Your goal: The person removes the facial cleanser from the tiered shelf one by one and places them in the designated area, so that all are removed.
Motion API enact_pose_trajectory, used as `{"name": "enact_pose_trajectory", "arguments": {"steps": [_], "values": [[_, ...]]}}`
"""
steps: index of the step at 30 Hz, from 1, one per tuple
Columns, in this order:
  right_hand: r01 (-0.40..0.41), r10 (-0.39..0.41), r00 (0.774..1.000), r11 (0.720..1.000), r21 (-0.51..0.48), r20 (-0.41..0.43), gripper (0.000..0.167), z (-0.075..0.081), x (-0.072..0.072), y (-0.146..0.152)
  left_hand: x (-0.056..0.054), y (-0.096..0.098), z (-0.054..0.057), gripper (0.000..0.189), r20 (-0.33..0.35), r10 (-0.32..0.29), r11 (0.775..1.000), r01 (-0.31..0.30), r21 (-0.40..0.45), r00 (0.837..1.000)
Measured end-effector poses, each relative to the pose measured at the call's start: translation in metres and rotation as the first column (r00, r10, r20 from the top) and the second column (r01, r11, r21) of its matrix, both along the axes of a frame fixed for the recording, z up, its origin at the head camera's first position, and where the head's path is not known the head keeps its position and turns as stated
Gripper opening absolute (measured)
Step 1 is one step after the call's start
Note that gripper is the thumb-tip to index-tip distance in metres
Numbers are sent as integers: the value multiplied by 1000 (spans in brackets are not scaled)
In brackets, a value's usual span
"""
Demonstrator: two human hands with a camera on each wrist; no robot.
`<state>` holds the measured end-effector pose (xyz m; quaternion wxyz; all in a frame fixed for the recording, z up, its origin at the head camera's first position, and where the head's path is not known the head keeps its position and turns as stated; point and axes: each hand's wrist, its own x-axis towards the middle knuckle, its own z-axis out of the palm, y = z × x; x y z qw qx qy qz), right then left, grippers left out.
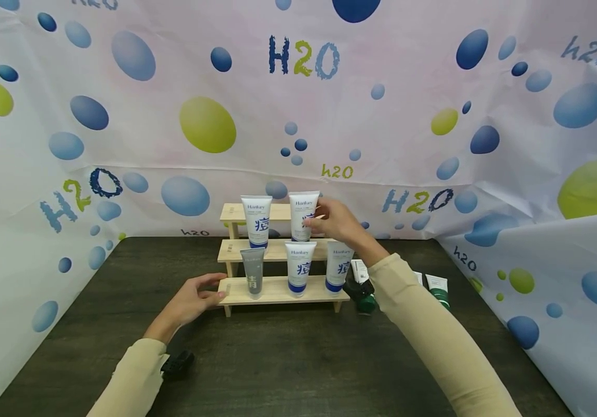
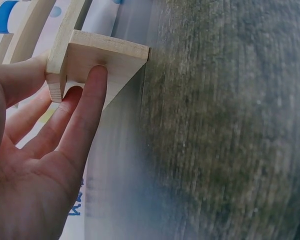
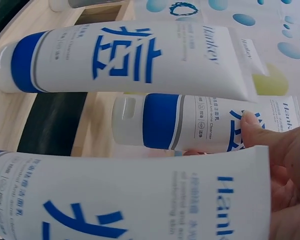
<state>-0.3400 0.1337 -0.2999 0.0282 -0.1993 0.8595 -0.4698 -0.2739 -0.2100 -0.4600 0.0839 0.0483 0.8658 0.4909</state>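
Note:
My right hand (image 1: pixel 344 223) pinches a white squeeze tube (image 1: pixel 300 230) with a blue band, cap down, at the middle tier of a wooden three-tier stand (image 1: pixel 275 285). In the right wrist view the thumb lies across the label of that tube (image 3: pixel 162 125); whether its cap bears on the tier is unclear. My left hand (image 1: pixel 191 301) grips the lowest shelf's left end, thumb and fingers about the board (image 2: pixel 57 65). To the left on the middle tier stands a similar white tube (image 1: pixel 257 223). The lowest tier carries a grey tube (image 1: pixel 253 273) and two white tubes (image 1: pixel 299 267).
Green-and-white tubes (image 1: pixel 438 289) lie on the dark table (image 1: pixel 277 365) to the right of the stand, partly behind my right sleeve (image 1: pixel 428 330). A patterned backdrop sheet (image 1: pixel 298 116) rises behind and along both sides. A black device (image 1: pixel 178 364) sits by my left wrist.

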Motion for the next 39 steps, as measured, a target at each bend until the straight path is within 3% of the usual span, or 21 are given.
{"name": "enact_pose_trajectory", "arguments": {"steps": [21, 39], "values": [[25, -28, 999, 993, -118, -23, 45, 23, 2, 19, 2, 1, 1, 58, 5, 5, 1000, -5, -2, 1000], [110, -123, 990, 981, -159, -72, 44, 42, 7, 59, 2, 0, 0, 58, -7, 3, 1000, -3, 11, 1000]]}}
